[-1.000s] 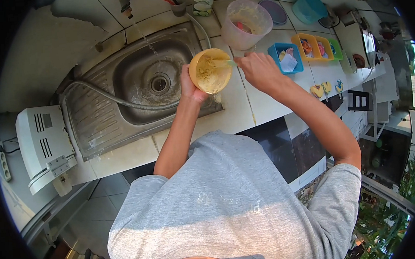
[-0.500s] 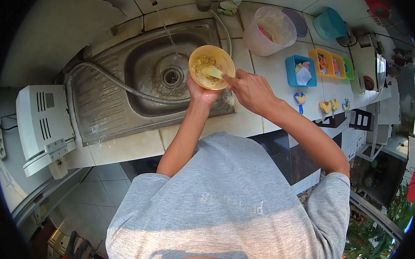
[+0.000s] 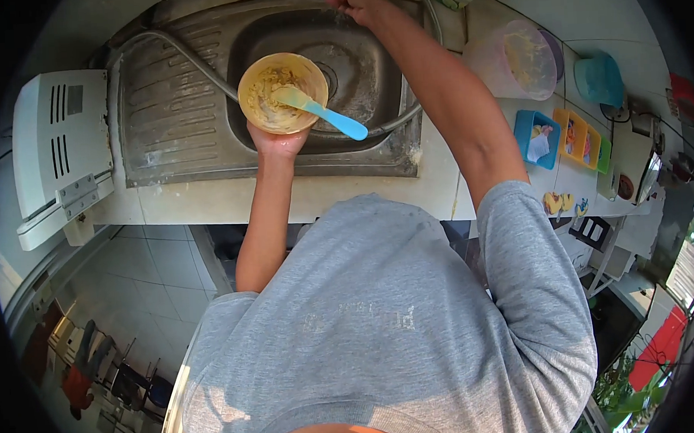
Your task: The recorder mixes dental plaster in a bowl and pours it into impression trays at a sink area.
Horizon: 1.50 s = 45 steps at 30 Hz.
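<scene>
My left hand (image 3: pixel 280 143) holds a pale yellow bowl (image 3: pixel 259 121) from below, over the near edge of the metal sink (image 3: pixel 277 35). Yellowish batter-like residue coats the bowl's inside. A spatula (image 3: pixel 344 125) with a light blue handle and a pale blade rests in it, the handle sticking out over the rim to the right. My right hand (image 3: pixel 359 5) is off the spatula, stretched to the far side of the sink by the upper edge of the view. Its fingers are blurred, and I see nothing clearly held in them.
A grey hose (image 3: pixel 193 62) crosses the sink behind the bowl. On the right stand a translucent pink tub (image 3: pixel 495 61), a teal container (image 3: pixel 598 79), and blue (image 3: pixel 526 135) and yellow (image 3: pixel 566 122) small bins. A white appliance (image 3: pixel 46 152) flanks the sink on the left.
My right hand has let go of the spatula and reached to the sink's far side. My left hand has carried the bowl leftward over the sink; the whole view has shifted.
</scene>
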Motion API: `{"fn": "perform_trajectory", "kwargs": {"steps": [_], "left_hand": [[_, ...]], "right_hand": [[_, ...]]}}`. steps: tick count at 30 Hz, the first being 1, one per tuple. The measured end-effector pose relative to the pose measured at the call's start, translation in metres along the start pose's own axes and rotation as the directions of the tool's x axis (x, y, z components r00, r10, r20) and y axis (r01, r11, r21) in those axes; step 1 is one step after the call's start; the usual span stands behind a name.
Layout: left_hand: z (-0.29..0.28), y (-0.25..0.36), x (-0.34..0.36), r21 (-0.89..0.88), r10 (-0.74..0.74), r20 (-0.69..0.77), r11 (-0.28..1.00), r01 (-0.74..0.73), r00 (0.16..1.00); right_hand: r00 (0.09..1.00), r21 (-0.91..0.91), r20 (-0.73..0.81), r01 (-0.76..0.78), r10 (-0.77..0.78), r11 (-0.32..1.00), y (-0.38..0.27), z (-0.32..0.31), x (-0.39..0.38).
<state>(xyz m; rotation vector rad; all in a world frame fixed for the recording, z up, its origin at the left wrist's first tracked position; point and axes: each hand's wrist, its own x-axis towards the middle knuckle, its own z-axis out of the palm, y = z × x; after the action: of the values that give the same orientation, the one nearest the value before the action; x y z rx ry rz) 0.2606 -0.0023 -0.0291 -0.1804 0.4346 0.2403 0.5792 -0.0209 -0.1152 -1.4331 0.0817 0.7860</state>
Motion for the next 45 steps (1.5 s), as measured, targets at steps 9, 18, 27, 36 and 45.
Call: {"fn": "perform_trajectory", "kwargs": {"steps": [9, 18, 27, 36, 45], "left_hand": [[-0.014, 0.011, -0.005, 0.063, 0.058, -0.067, 0.997, -0.053, 0.996], [-0.001, -0.015, -0.007, 0.086, 0.06, -0.123, 0.995, -0.05, 0.991], [-0.013, -0.025, -0.01, 0.029, -0.05, 0.029, 0.998, 0.05, 0.998], [-0.021, -0.01, -0.04, 0.152, -0.059, -0.038, 0.986, 0.064, 0.998], [-0.029, -0.021, -0.053, 0.155, -0.089, -0.055, 0.983, 0.096, 0.995]], "right_hand": [[0.872, -0.913, 0.382, 0.304, -0.306, -0.273, -0.012, -0.026, -0.099], [0.816, -0.615, 0.572, 0.359, 0.084, 0.702, -0.063, 0.019, -0.231], [0.821, -0.7, 0.545, 0.559, -0.173, 0.444, -0.111, -0.005, -0.311], [0.849, -0.888, 0.442, 0.368, -0.291, -0.275, 0.042, -0.166, -0.383], [0.896, -0.985, 0.169, 0.161, -0.41, -0.055, 0.145, -0.13, -0.411]]}}
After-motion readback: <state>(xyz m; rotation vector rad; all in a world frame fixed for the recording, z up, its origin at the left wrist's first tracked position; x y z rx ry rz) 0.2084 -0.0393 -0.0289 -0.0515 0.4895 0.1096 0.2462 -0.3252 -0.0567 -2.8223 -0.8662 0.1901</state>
